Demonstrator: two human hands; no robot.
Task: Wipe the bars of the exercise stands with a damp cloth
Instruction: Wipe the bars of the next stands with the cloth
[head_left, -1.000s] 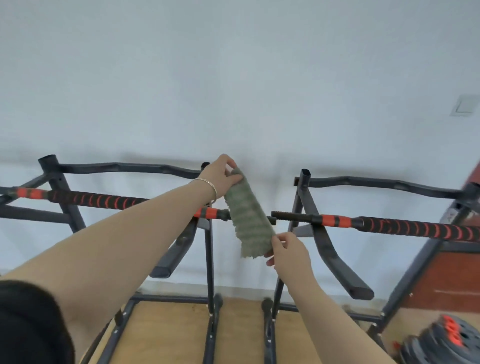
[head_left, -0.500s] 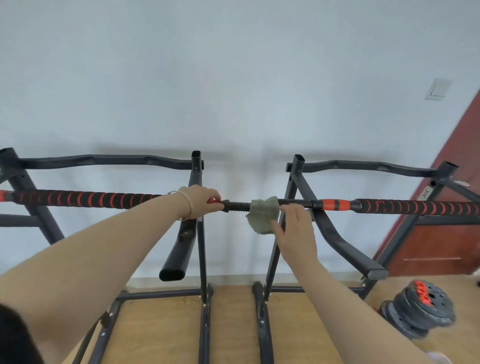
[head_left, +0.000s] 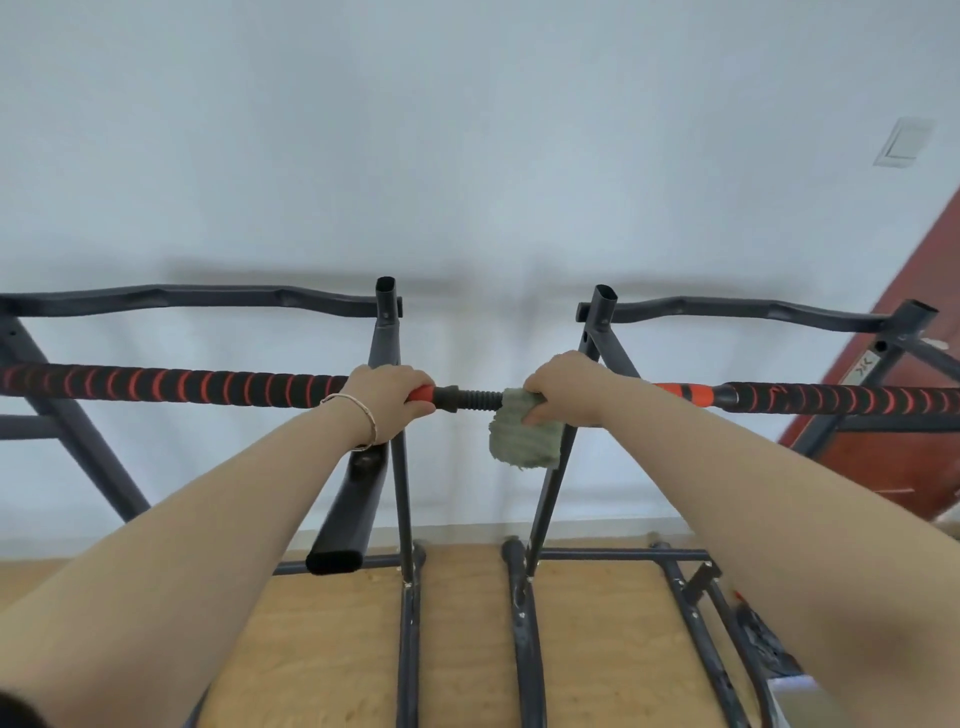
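The long bar, wrapped in black grip with red stripes, lay across both exercise stands, and its bare threaded middle showed in the gap between them. Just left of that threaded middle, the left hand was curled round the bar's orange collar, a thin bracelet on the wrist. Just right of the threaded middle, the right hand gripped the bar through a grey-green cloth, and most of the cloth hung bunched below it. From where I stood, I couldn't tell whether the cloth went fully round the bar. The left stand rose behind and left of the threaded middle, the right stand behind and right. A light switch sat high on the wall, far to its right.
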